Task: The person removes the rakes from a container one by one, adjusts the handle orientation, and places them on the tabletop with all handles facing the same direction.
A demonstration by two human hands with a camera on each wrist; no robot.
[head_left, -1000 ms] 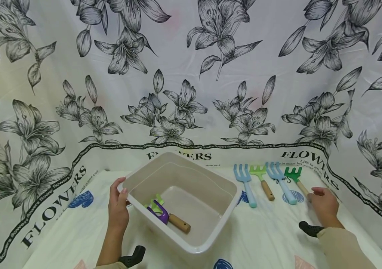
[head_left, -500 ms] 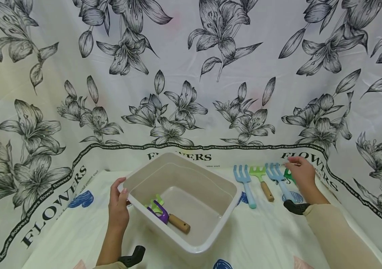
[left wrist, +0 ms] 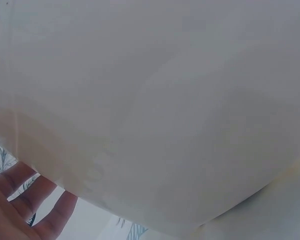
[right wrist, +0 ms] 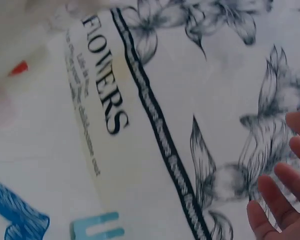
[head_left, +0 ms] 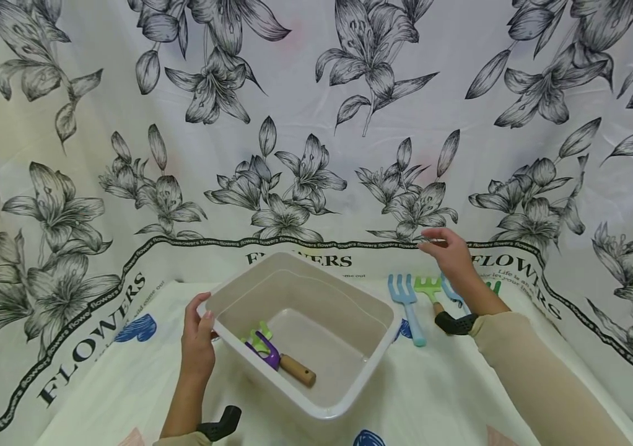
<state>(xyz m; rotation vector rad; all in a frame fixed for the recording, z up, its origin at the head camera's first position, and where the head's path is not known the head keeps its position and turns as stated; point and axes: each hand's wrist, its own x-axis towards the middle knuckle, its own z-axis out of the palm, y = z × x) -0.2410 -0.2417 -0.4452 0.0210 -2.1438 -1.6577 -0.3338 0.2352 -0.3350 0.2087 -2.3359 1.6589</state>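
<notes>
My left hand [head_left: 199, 341] grips the left corner of a beige plastic tub [head_left: 322, 316], which is tilted. In the left wrist view, the fingers [left wrist: 55, 215] lie against the tub's outer wall [left wrist: 140, 125]. A purple hand fork [head_left: 272, 358] with a wooden handle lies in the tub, partly over a light green tool head [head_left: 261, 334]. Raised above the row of tools, my right hand [head_left: 450, 254] has relaxed fingers and holds nothing. Below it are a light blue fork [head_left: 410, 310] and a light green rake [head_left: 428, 286]; its forearm partly hides another blue fork [head_left: 450, 291] and a dark green rake [head_left: 495, 287].
A pale cloth [head_left: 439, 390] with blue and pink prints covers the work surface. Behind it hangs a white curtain [head_left: 294, 62] with black lily prints and FLOWERS lettering.
My right hand has risen from beside the dark green rake's handle and swung left over the tools, without one in it. The left hand and tub have stayed in place.
</notes>
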